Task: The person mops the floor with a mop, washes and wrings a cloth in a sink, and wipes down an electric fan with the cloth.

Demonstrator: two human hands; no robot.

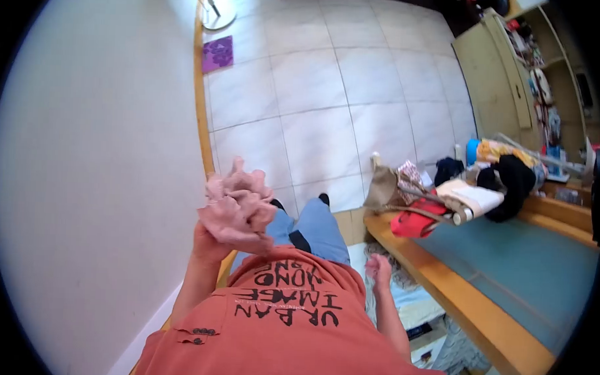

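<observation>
My left hand [210, 240] is closed round a crumpled pink cloth [240, 205], held up in front of my body near the wall. The cloth's folds bunch above the hand and hide most of the fingers. My right hand [378, 269] hangs at my side, close to the wooden edge of a glass-topped table [442, 278]. Its fingers look loosely curled, with nothing visible in them. I wear a rust-red printed shirt [289, 306] and blue trousers [321, 231].
On the table's far end lie a red item [418, 221], a cream roll [471, 199] and dark cloth [511, 185]. An open cabinet [499, 75] stands beyond. A white wall [103, 147] runs along my left. A purple mat [217, 54] lies on the tiled floor [310, 82].
</observation>
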